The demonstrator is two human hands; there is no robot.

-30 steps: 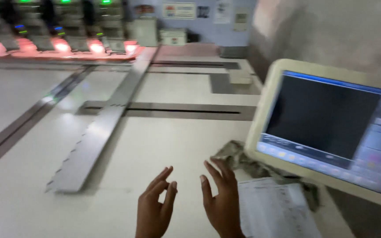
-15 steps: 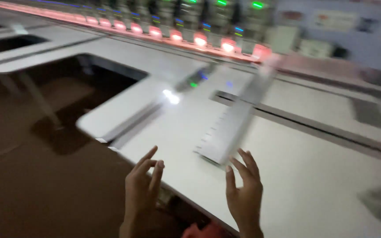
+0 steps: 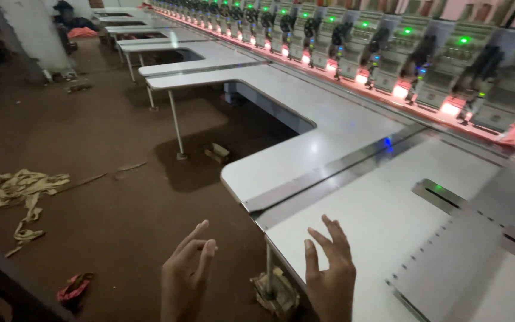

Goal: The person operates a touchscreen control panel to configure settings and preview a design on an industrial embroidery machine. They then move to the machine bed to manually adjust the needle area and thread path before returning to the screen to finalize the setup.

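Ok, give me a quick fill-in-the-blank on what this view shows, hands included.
1. Both hands, the left hand and the right hand, hold ____.
2. The right hand hovers over the edge of the ____ table.
3. The crumpled cloth lies on the ____.
4. The lamps atop the machine heads glow ____.

Missing words: nothing; white; floor; green

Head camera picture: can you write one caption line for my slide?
Two open, empty hands, left hand and right hand, raised at the edge of a long white machine table beside glowing embroidery heads.

Hands (image 3: 257, 277) before table (image 3: 353, 149)
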